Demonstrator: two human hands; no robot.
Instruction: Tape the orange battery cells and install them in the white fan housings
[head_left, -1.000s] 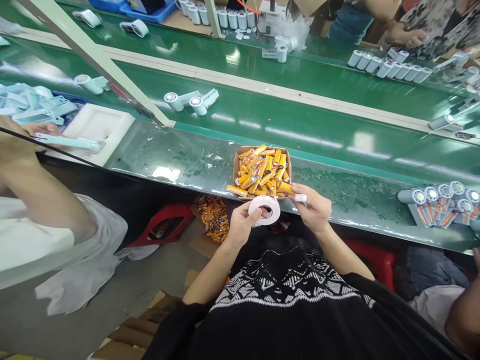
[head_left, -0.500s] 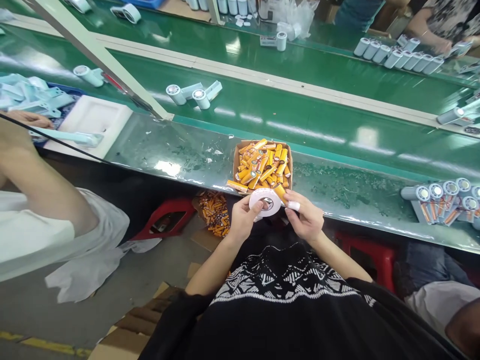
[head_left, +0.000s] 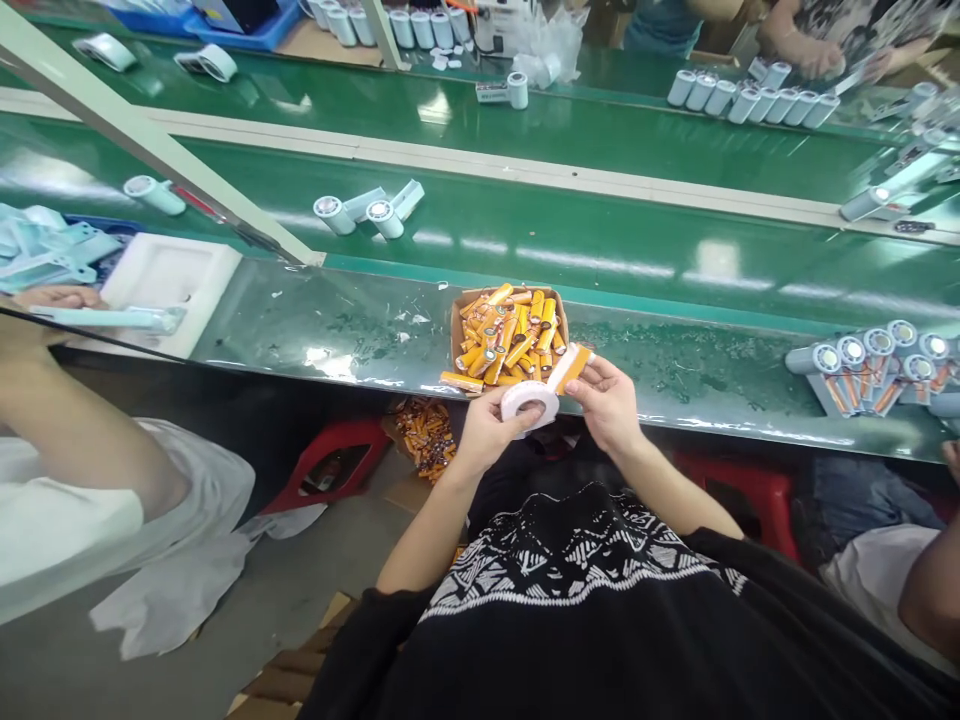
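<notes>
My left hand grips a white roll of tape just below the near edge of the green bench. My right hand pinches an orange battery cell held against the roll, with a white strip of tape lying along the cell. Directly behind both hands sits a small cardboard box filled with several orange battery cells.
A green conveyor belt runs across behind the bench. Pale cylindrical parts lie on it, more are grouped at the right. A co-worker's arm is at the left by a white tray. Red stools stand below.
My right hand has picked an orange cell and brought it to the tape roll, which my left hand has tilted flatter. The camera view has shifted slightly.
</notes>
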